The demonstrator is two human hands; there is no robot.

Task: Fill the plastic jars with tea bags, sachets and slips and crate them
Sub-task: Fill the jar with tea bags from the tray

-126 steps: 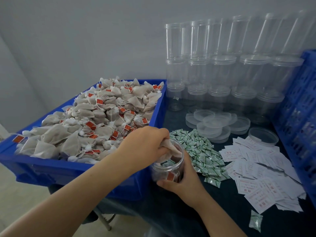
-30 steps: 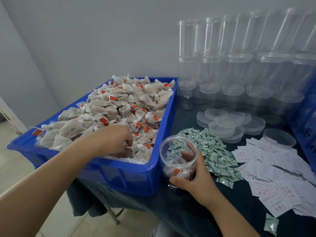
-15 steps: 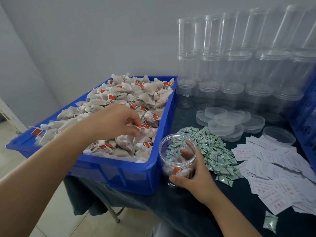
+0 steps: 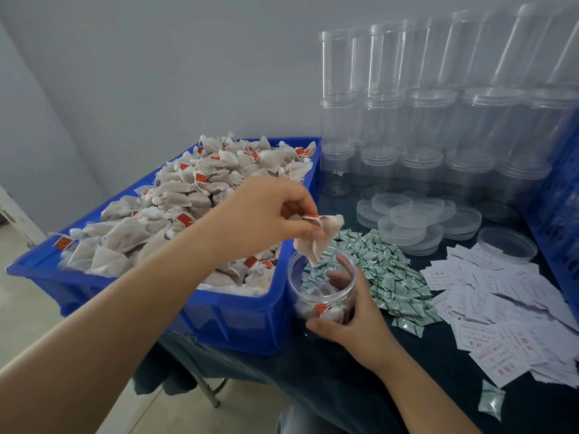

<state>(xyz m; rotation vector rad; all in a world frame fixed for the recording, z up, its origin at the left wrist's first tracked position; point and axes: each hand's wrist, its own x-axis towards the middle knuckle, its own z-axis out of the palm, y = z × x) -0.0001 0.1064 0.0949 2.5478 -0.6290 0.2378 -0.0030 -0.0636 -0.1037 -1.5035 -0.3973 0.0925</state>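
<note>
My left hand [image 4: 266,216] pinches a beige tea bag [image 4: 319,236] with a red tag, hanging just above the mouth of a clear plastic jar [image 4: 322,292]. My right hand [image 4: 354,321] grips that jar from the right side, on the dark table by the tray's corner. A few tea bags lie in the jar's bottom. A blue tray [image 4: 238,321] heaped with tea bags [image 4: 194,198] stands to the left. Green-and-white sachets [image 4: 385,270] are piled right of the jar, and white slips [image 4: 501,314] spread further right.
Stacked empty clear jars [image 4: 432,120] line the back wall, with loose clear lids [image 4: 413,220] in front of them. A blue crate [image 4: 560,214] stands at the right edge. One stray sachet [image 4: 490,400] lies near the table's front edge.
My left hand lifted a tea bag out of the tray and carried it right, over the jar's mouth. My right hand kept its hold on the jar.
</note>
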